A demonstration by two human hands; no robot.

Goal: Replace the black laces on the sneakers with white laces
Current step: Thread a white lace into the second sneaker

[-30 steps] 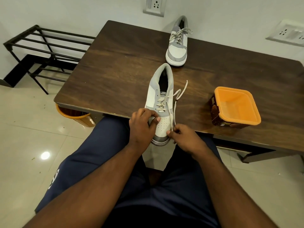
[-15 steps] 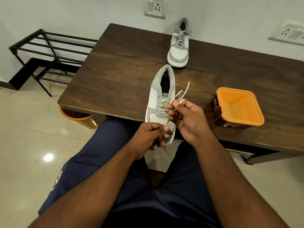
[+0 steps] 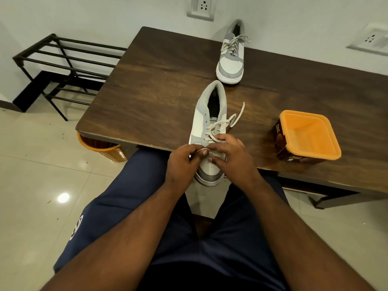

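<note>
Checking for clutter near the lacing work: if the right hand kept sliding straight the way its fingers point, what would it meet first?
The right hand points leftward across the near sneaker toe, so it would likely meet the left hand first; they already nearly touch at the white lace.

Near sneaker (image 3: 210, 131): white and grey, toe hanging over the table's front edge toward the person, heel pointing away. White lace (image 3: 218, 124) threaded through its lower eyelets, one loose end trailing right onto the wood. Far sneaker (image 3: 231, 59): same colours, fully laced in white, standing upright near the wall, toe facing the near sneaker's heel.
</note>
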